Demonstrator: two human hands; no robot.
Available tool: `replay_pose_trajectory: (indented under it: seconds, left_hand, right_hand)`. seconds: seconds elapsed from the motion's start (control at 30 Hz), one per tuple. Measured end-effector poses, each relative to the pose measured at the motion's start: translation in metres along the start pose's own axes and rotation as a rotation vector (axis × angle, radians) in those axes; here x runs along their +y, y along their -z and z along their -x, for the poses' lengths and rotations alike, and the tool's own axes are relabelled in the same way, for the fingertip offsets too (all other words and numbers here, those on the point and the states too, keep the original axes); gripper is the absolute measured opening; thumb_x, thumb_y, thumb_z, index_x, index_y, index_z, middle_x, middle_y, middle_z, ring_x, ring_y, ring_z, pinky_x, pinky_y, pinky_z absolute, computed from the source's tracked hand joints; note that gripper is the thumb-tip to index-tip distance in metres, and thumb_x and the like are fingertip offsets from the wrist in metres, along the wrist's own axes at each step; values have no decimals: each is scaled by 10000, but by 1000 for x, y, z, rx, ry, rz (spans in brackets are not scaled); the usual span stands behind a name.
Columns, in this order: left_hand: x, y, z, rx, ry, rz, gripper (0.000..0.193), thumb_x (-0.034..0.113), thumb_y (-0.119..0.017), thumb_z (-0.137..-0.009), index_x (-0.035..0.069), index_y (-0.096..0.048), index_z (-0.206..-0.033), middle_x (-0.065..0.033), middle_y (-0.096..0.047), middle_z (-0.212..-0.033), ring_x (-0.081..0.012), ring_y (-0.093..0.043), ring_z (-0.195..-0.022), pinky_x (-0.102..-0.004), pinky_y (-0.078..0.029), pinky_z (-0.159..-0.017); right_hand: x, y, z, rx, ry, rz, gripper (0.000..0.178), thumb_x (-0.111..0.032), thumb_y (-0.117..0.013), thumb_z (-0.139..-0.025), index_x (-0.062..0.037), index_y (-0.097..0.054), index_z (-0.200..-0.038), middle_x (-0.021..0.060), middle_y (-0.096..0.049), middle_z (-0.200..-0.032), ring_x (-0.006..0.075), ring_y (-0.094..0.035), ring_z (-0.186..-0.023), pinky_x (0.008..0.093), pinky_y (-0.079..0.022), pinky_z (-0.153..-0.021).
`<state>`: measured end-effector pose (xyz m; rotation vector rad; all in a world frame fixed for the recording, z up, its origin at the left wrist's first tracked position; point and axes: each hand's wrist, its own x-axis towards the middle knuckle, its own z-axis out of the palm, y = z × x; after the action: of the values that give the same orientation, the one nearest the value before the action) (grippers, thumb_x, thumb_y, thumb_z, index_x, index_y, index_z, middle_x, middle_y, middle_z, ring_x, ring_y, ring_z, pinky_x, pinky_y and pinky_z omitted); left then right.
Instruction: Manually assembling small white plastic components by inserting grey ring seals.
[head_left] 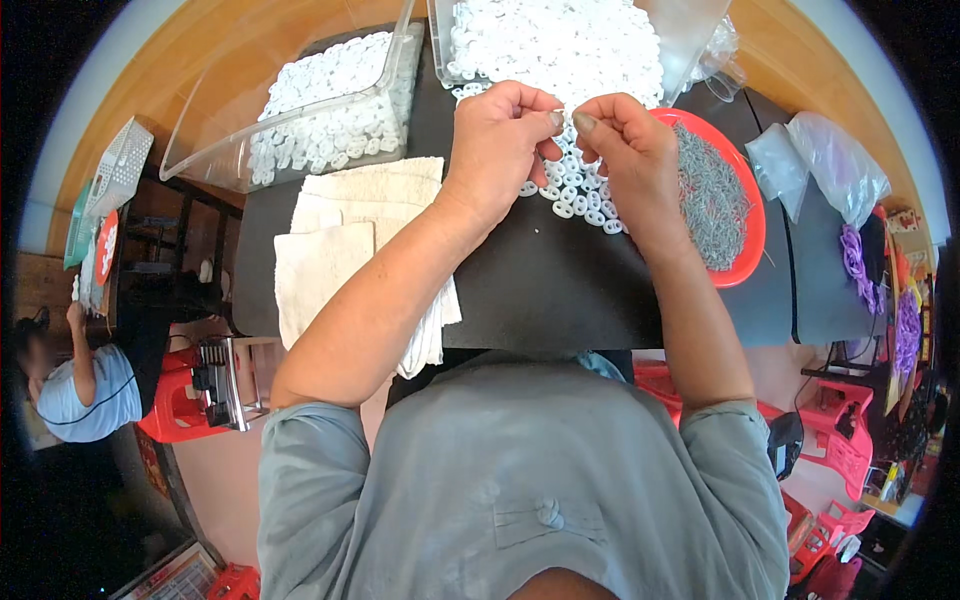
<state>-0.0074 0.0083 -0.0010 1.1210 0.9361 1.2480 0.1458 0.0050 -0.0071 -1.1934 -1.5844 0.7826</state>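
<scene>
Over the far part of the black table (560, 290), my left hand (505, 145) and my right hand (632, 160) are held close together, fingertips almost meeting. Both are closed in a pinch; whatever is between the fingers is too small to make out. Beneath and between them lie loose white oval plastic pieces (570, 207) with holes. They spread from a clear plastic bin (690, 62) heaped with more white pieces (555, 40). Beside my right wrist sits a red basin (756, 225) full of small grey screw-like pieces (708, 200).
Cream cloths (325, 265) lie left of my left forearm. Behind them, a second clear bin (215, 140) holds more white pieces. Clear plastic bags (840, 165) and a purple bundle (855, 265) are at the right. Another person (95, 390) works at the far left. Red stools (845, 430) stand on the floor.
</scene>
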Motion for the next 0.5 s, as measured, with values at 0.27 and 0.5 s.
replay_pose_trajectory:
  seconds: [0.27, 0.5]
  left_hand:
    - [2, -3, 2, 32, -26, -41, 86, 30, -603, -878, -41, -618, -924, -72, -621, -739, -111, -581, -584, -229, -442, -421]
    - [4, -5, 4, 41, -39, -81, 74, 24, -591, -885, -36, -619, -918, -67, -618, -730, -101, -573, -575, -228, -442, -418]
  right_hand:
    - [2, -1, -1, 40, 43, 27, 108, -144, -613, -914, -39, -635, -911, -35, -583, -697, 39, -518, -637, 193, -387, -548]
    - [-1, -2, 1, 28, 39, 72, 115, -145, -610, -918, -35, -636, -899, -36, -583, -696, 35, -514, -633, 192, -386, -532]
